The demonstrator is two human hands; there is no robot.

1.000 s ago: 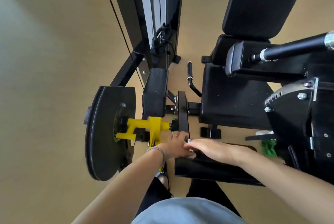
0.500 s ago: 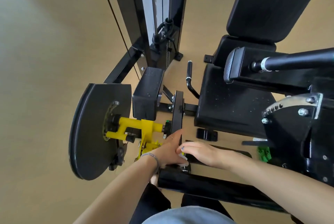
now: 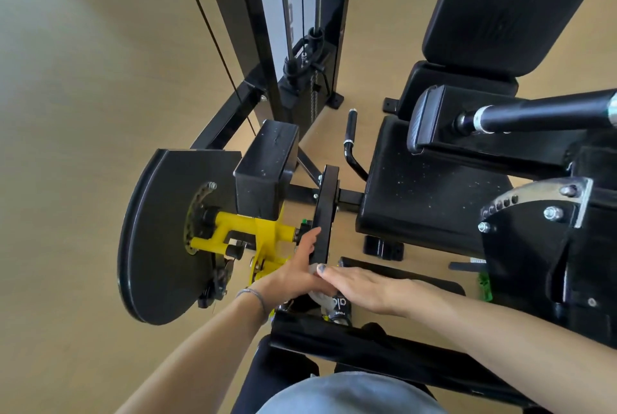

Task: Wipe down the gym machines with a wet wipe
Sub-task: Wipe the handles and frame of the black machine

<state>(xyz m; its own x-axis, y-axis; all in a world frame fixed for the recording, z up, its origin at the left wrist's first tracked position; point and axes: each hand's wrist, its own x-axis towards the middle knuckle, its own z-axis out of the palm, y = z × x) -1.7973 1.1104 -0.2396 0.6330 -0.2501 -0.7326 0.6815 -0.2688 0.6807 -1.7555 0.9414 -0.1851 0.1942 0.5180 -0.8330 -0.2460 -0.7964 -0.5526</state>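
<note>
The gym machine's narrow black lever arm [image 3: 325, 210] stands upright in the middle of the head view, beside a yellow adjuster [image 3: 257, 233]. My left hand [image 3: 293, 273] lies against the lever's left side with its fingers straight. My right hand [image 3: 360, 286] lies flat, fingers straight, and presses a white wet wipe [image 3: 316, 297] onto the lever's lower end. Only crumpled edges of the wipe show under the fingertips. A black padded bar [image 3: 367, 343] runs below both hands.
A large black disc [image 3: 157, 246] stands left of the adjuster, with a square black pad [image 3: 267, 166] above it. The seat [image 3: 424, 193] and backrest [image 3: 517, 2] are to the right, the weight stack tower [image 3: 293, 12] behind. A green object [image 3: 484, 283] lies on the floor.
My left hand's fingers have slid further up the lever's side. My right hand has flattened over the wipe. The view has shifted a little.
</note>
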